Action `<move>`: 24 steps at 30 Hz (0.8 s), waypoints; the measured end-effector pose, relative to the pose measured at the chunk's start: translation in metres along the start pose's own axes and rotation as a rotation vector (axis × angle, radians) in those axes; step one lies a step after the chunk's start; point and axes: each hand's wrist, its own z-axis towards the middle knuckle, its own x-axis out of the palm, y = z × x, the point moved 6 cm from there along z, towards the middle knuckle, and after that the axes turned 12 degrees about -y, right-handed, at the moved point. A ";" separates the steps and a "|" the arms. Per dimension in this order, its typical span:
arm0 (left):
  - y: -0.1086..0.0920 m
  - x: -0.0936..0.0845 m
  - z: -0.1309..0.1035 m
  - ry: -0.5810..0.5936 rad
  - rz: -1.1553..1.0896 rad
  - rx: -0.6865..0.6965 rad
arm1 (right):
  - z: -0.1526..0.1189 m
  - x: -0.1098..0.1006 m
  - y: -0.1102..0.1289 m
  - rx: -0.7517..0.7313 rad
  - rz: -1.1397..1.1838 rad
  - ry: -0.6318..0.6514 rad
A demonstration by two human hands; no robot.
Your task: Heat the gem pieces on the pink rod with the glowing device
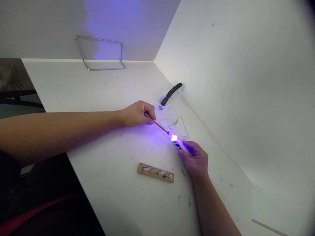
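My left hand [140, 113] pinches a slim rose-gold pen-shaped tool [161, 126] between thumb and fingers, its tip pointing down to the right. At that tip a small piece [174, 137] glows bright white-violet; the glare hides its details. My right hand [197, 160] is closed around a white handheld UV lamp [183, 147] with dark buttons, its lit end right by the glowing piece. Whether lamp and piece touch, I cannot tell. Below and left of the lamp lies a brown cardboard strip [156, 173] bearing several shiny pale false nails [161, 173].
Behind my hands, a clear plastic box [169, 95] holds a black curved handle [172, 94]. A thin white cable [183, 123] lies coiled before it. A bent wire frame [105, 69] leans on the back wall. A white wall [246, 98] borders the white table [110, 196] on the right.
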 end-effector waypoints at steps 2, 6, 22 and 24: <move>0.000 0.000 0.000 -0.001 0.004 0.013 | 0.000 0.000 0.000 -0.008 -0.005 0.003; 0.001 0.000 0.002 0.002 -0.004 0.015 | 0.000 0.000 0.000 -0.025 -0.010 0.011; 0.007 0.008 0.000 0.191 -0.550 -0.167 | 0.007 0.001 0.012 -0.067 -0.028 0.032; 0.008 0.009 0.000 0.196 -0.611 -0.188 | 0.007 0.002 0.012 -0.081 -0.040 0.043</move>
